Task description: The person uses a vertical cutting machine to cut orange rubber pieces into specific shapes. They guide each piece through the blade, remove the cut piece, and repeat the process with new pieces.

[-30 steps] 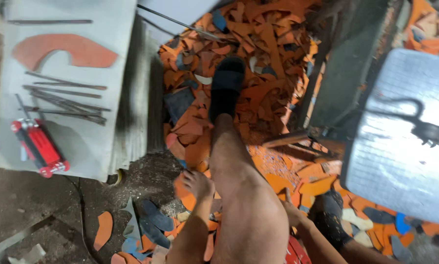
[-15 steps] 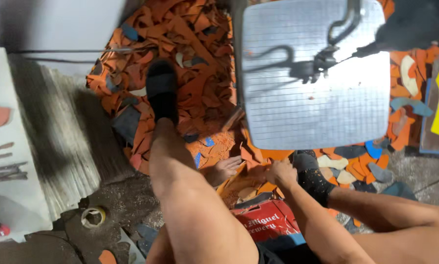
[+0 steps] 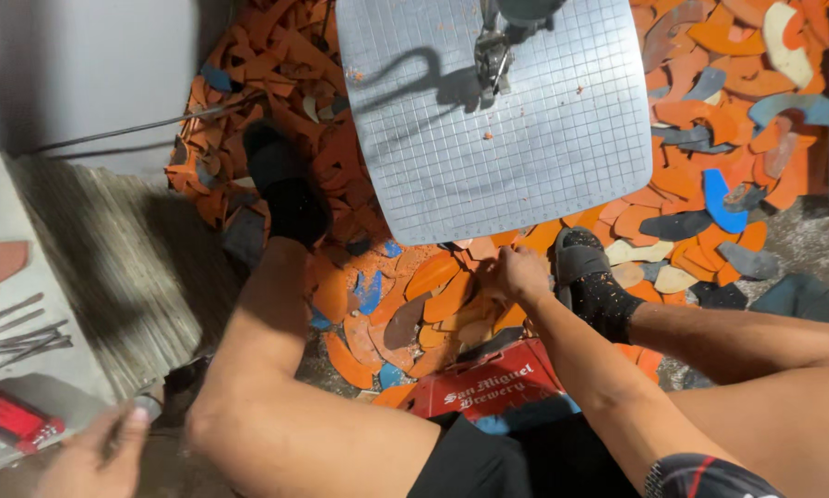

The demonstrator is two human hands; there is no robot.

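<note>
Right hand [image 3: 522, 274] reaches into the heap of orange and blue offcuts [image 3: 433, 304] on the floor, below the gridded metal plate [image 3: 497, 129]; grip indistinct. Left hand [image 3: 96, 452] pinches a small round object [image 3: 145, 407], beside the red tool [image 3: 13, 417].

Dim overall, hard shadows left, slight blur at edges.

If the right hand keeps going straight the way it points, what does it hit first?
Probably the orange scraps on the floor just ahead of the right hand, beneath the grey gridded table; depth is unclear.
</note>
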